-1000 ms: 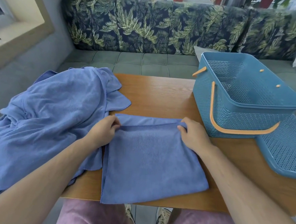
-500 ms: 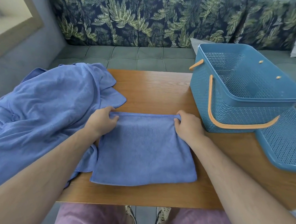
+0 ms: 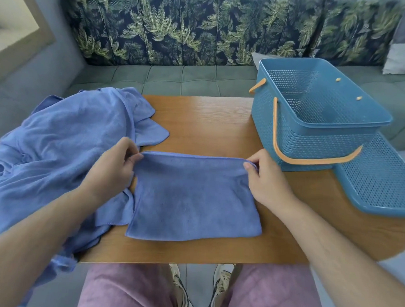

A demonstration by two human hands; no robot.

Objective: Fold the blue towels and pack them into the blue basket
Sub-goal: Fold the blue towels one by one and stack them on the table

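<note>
Blue folded towel (image 3: 194,197) lies on the near table (image 3: 210,128), its far corners pinched by the left hand (image 3: 111,169) and right hand (image 3: 265,180). Soft and limp, it likely needs both corners held. Beyond sit a towel heap (image 3: 63,141) and the empty basket (image 3: 316,117).

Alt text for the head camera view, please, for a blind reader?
Left hand and right hand pinch the far corners of a folded blue towel on a table. A heap of blue towels lies left; an empty blue basket stands right.
</note>
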